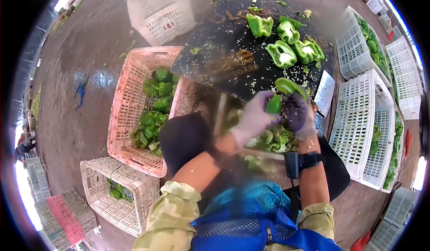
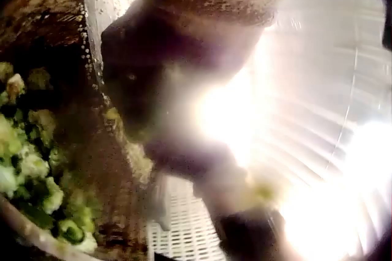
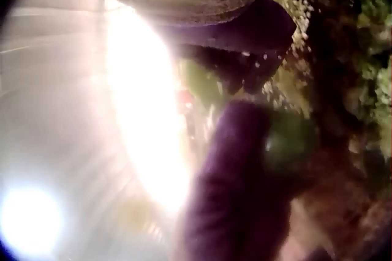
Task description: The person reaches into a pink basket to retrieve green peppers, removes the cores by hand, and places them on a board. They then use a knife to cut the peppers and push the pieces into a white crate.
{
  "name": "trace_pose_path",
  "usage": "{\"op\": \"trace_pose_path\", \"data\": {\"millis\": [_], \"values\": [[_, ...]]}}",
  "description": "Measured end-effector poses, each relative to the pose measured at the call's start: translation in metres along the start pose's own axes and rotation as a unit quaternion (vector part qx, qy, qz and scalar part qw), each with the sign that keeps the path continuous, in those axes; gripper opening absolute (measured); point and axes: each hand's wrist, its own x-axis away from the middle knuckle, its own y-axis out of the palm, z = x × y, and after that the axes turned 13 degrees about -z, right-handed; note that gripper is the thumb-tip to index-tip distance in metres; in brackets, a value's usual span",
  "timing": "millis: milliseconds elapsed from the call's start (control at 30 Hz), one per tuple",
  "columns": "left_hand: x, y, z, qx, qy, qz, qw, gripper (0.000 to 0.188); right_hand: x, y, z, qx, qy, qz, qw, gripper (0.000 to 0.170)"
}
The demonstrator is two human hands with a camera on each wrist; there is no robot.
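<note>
In the head view my gloved left hand [image 1: 255, 119] holds a green pepper piece [image 1: 273, 104] between thumb and fingers. Close beside it, my right hand [image 1: 299, 114], in a darker purple glove, grips a cut pepper half [image 1: 287, 86] over the near edge of a black board [image 1: 215, 67]. Purple fingers and thumb pinch pale green flesh [image 3: 205, 83] in the right wrist view. Glare and shadow blur the left wrist view. Several opened pepper halves [image 1: 282, 54] lie farther up the board among scattered seeds. Pepper scraps [image 1: 273, 140] fill a container below the hands.
A broad metal blade [image 1: 324, 92] lies at the board's right edge. To the left stands a pink crate [image 1: 117, 112] with green peppers, and a white crate [image 1: 121, 166] sits nearer me. More white crates [image 1: 356, 121] line the right side.
</note>
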Motion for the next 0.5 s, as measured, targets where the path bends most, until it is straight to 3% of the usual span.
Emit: {"op": "trace_pose_path", "data": {"millis": [33, 67, 100, 133, 167, 200, 233, 267, 300, 333, 400, 433, 467, 500], "values": [[0.0, -0.004, 0.008, 0.038, -0.044, 0.027, 0.998, 0.064, -0.003, -0.009, 0.001, -0.33, 0.046, 0.027, 0.943, 0.024], [0.001, -0.01, 0.015, 0.17, -0.063, 0.045, 0.982, 0.059, -0.004, -0.021, -0.012, -0.519, 0.036, 0.03, 0.854, 0.024], [0.002, -0.013, 0.021, 0.298, -0.082, 0.064, 0.949, 0.054, 0.004, -0.029, -0.026, -0.519, 0.012, -0.008, 0.855, 0.023], [0.002, -0.013, 0.028, 0.334, -0.092, 0.08, 0.935, 0.042, 0.011, -0.033, -0.049, -0.518, -0.012, -0.045, 0.854, 0.022], [0.001, -0.015, 0.024, 0.368, -0.088, 0.07, 0.923, 0.041, 0.01, -0.024, -0.048, -0.347, -0.002, -0.053, 0.936, 0.022], [-0.002, -0.017, 0.014, 0.399, -0.084, 0.057, 0.911, 0.04, 0.009, -0.015, -0.048, -0.164, 0.012, -0.053, 0.985, 0.023], [-0.004, -0.019, 0.003, 0.428, -0.083, 0.04, 0.899, 0.04, 0.007, -0.011, -0.036, 0.207, 0.058, -0.085, 0.973, 0.025], [-0.005, -0.022, 0.0, 0.335, -0.041, 0.015, 0.941, 0.037, 0.012, -0.008, -0.038, 0.191, 0.066, -0.064, 0.977, 0.035], [-0.004, -0.025, -0.005, 0.239, 0.003, 0.002, 0.971, 0.034, 0.014, -0.013, -0.021, 0.042, 0.024, -0.013, 0.999, 0.035], [-0.003, -0.023, 0.0, 0.253, -0.014, 0.024, 0.967, 0.032, 0.017, -0.017, -0.031, -0.055, 0.051, 0.001, 0.997, 0.034], [0.0, -0.019, 0.007, 0.422, -0.061, 0.038, 0.904, 0.029, 0.033, -0.036, -0.057, -0.204, 0.106, 0.025, 0.973, 0.037], [-0.002, -0.02, 0.004, 0.439, -0.056, 0.021, 0.896, 0.03, 0.041, -0.065, -0.051, -0.182, 0.039, 0.023, 0.982, 0.04], [-0.004, -0.021, -0.005, 0.458, -0.05, 0.008, 0.888, 0.031, 0.039, -0.067, -0.077, -0.286, -0.036, 0.137, 0.948, 0.044], [-0.003, -0.021, -0.01, 0.478, -0.046, -0.005, 0.877, 0.032, 0.042, -0.087, -0.095, -0.393, -0.136, 0.141, 0.898, 0.045]]}}
